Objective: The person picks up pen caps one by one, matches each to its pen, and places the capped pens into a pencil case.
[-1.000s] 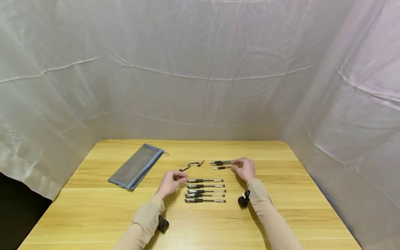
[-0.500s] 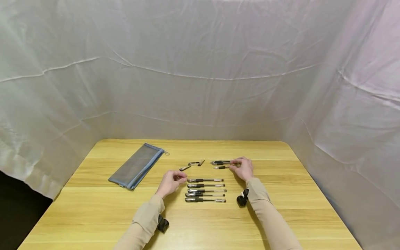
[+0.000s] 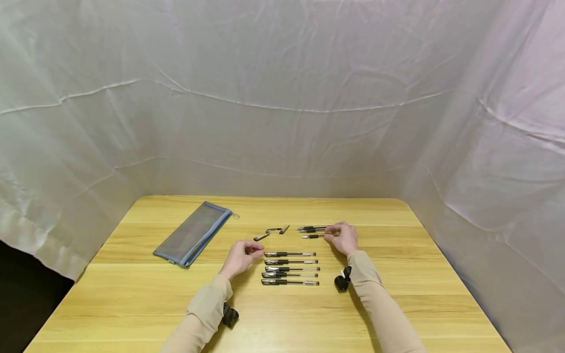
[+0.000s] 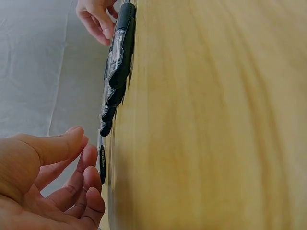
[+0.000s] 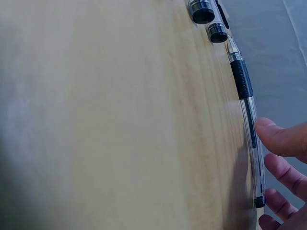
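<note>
My right hand is over an uncapped gel pen that lies on the table. In the right wrist view its thumb tip is right at the clear barrel, with the other fingertips spread along the upper side toward the pen's black end. My left hand, fingers loosely bent and nothing between them, rests beside the cap end of the farthest capped pen in a row. In the left wrist view the fingertips sit close to that pen's black clip. Several capped pens lie parallel nearer my body.
Further uncapped pens lie just beyond the one at my right hand. Loose pen caps are scattered beyond my left hand. A blue-edged mesh zip pouch lies at the left of the wooden table. Grey cloth walls surround it.
My right hand has shifted slightly left along the uncapped pen, then stayed still. The left hand, the row of capped pens and the caps look unmoved.
</note>
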The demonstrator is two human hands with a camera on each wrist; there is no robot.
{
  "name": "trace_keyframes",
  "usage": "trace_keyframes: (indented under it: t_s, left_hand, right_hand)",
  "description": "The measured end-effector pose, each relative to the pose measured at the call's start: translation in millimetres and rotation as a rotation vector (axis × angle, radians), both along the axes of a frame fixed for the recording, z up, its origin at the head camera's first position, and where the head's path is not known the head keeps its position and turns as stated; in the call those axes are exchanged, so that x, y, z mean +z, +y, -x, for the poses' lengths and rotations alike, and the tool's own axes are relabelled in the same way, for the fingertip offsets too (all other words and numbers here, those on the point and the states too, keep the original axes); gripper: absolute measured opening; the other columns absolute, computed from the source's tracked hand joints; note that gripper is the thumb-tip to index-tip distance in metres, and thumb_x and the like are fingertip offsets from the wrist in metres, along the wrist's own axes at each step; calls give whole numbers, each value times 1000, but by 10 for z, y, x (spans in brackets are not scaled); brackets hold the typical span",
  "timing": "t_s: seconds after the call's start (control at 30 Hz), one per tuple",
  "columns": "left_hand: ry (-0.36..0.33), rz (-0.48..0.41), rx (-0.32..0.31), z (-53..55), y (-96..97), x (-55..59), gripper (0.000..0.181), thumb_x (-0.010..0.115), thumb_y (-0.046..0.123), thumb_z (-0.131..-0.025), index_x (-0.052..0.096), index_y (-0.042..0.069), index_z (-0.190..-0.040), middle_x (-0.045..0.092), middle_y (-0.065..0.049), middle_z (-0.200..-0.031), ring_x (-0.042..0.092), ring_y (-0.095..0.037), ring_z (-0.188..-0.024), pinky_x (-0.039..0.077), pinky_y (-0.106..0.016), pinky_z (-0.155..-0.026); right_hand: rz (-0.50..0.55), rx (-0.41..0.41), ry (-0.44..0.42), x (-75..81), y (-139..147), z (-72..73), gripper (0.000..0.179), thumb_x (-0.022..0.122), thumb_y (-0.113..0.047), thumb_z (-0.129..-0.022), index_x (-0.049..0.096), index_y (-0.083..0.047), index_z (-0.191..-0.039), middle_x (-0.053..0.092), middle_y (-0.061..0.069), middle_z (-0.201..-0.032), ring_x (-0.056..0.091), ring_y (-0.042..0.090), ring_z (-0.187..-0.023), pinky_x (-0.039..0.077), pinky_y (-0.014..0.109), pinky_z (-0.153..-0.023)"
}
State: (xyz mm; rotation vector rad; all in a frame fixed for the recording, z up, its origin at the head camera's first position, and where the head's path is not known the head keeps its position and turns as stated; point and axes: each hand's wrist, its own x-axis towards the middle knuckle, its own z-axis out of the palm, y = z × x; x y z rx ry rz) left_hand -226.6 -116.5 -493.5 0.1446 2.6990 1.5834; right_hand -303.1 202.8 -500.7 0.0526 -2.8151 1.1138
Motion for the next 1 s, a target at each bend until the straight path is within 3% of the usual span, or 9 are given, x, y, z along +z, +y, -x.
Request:
trace_keyframes:
  t_s: [0.33, 0.57, 0.67, 0.87, 1.0]
  left_hand:
    - [-6, 1, -2, -20, -1, 14, 13, 73, 5, -90, 76, 1, -101, 75, -10, -92, 56, -12, -73, 43, -20, -60]
    - [-3, 1, 3, -14, -4, -1, 12, 73, 6, -90, 76, 2, -101, 75, -9, -92, 56, -11, -73, 43, -20, -61]
    - [2, 8, 7, -5, -6, -9, 11, 74, 6, -90, 77, 3, -100, 75, -8, -93, 56, -9, -73, 43, -19, -63]
    - [9, -2, -1, -1, -13, -27, 12, 74, 6, -90, 77, 3, -101, 76, -9, -93, 57, -10, -73, 43, -20, -62]
    - [17, -13, 0, -10, -20, -36, 12, 73, 6, -90, 76, 2, -101, 76, -10, -94, 58, -11, -74, 44, -20, -62]
  right_hand:
    - [-3, 15, -13, -18, 18, -17, 13, 77, -9, -86, 78, -4, -98, 67, 19, -122, 46, 39, -123, 27, 55, -112]
    - [-3, 51, 92, -33, 38, -63, 4, 81, -11, -82, 79, -11, -85, 70, 14, -108, 49, 38, -109, 31, 55, -101]
    - [-13, 57, 82, -33, 35, -56, 4, 80, -10, -83, 79, -9, -86, 71, 16, -109, 50, 40, -111, 31, 56, -102]
    - [-43, 54, -18, -38, 42, -21, 8, 79, -11, -84, 78, -7, -90, 70, 17, -117, 49, 39, -119, 28, 58, -110]
    - [-48, 55, -25, -38, 54, -39, 9, 80, -13, -84, 78, -7, -90, 70, 17, -118, 50, 39, -120, 27, 58, -110]
